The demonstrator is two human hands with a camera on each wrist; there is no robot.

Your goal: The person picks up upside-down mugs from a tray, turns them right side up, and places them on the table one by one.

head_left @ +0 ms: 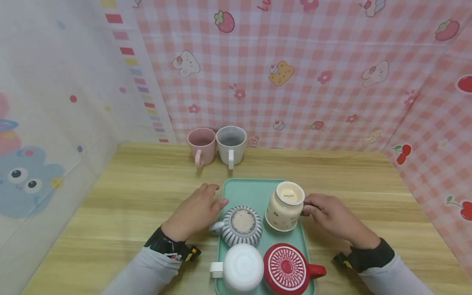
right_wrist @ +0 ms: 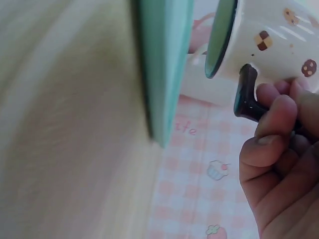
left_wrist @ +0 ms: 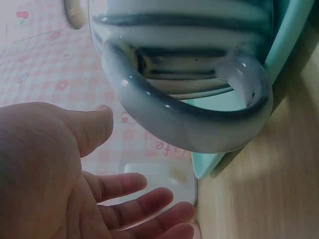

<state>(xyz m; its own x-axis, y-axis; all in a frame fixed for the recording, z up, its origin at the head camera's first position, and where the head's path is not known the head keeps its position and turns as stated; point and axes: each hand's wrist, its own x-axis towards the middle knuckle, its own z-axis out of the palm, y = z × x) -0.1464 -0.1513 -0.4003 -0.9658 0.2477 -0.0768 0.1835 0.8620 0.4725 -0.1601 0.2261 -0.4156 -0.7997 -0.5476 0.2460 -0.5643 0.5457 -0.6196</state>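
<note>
My right hand (head_left: 330, 215) pinches the dark brown handle (right_wrist: 245, 94) of a cream mug (head_left: 285, 211) with small printed motifs. The mug is upside down over the right side of a mint-green tray (head_left: 254, 186); in the right wrist view a gap shows between its rim and the tray. My left hand (head_left: 195, 211) is by the tray's left edge, fingers apart and holding nothing. Closest to it is an upturned grey-and-white striped cup (head_left: 241, 233), whose looped handle (left_wrist: 179, 124) points left, just beyond my thumb in the left wrist view.
An upturned white mug (head_left: 243, 268) and an upturned red mug (head_left: 285, 268) occupy the tray's near end. Behind the tray, a pink mug (head_left: 202, 147) and a pale grey mug (head_left: 231, 145) stand upright by the checked cloth backdrop (head_left: 258, 102). Wooden tabletop (head_left: 147, 180) surrounds the tray.
</note>
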